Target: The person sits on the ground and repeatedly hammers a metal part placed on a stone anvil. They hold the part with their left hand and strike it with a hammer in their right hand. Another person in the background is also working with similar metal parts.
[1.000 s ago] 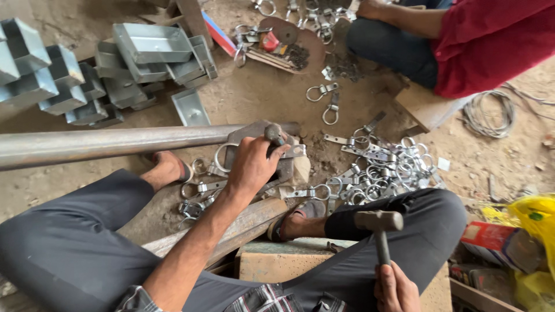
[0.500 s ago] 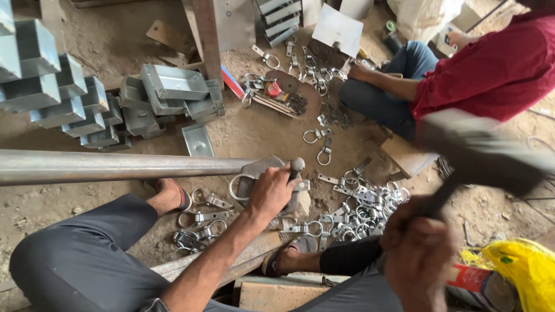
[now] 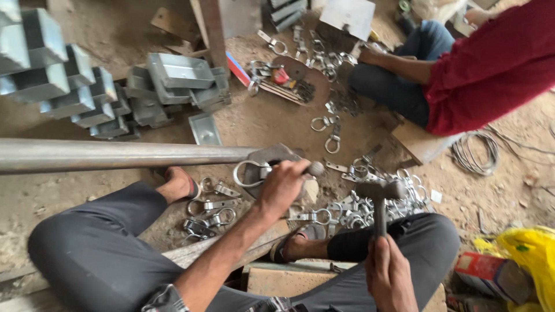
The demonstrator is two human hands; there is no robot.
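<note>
head view: seated person on a dirt floor, working a metal ring clamp against the end of a long steel pipe
ring clamp (image 3: 250, 173): bent loop just left of the left fingertips, lying on the flat block at the pipe's end
left hand (image 3: 283, 188): fingers curled tight round a short round-headed punch (image 3: 312, 169) that pokes out to the right of the knuckles
right hand (image 3: 388, 271): fingers wrapped close on the hammer handle
hammer (image 3: 378, 193): head level, just right of the punch
change: half a second ago the hammer was a raised blur near the camera; now it is down beside the punch, while the left hand has kept its place, so a blow looks just struck
pipe (image 3: 115, 155): runs off leftward from the fingers
beyond: heap of finished clamps (image 3: 370, 196) past the hammer, grey metal boxes (image 3: 173, 81) farther off, another person in a red shirt (image 3: 491, 63)
surface: bare, dusty ground (image 3: 254, 121)
</note>
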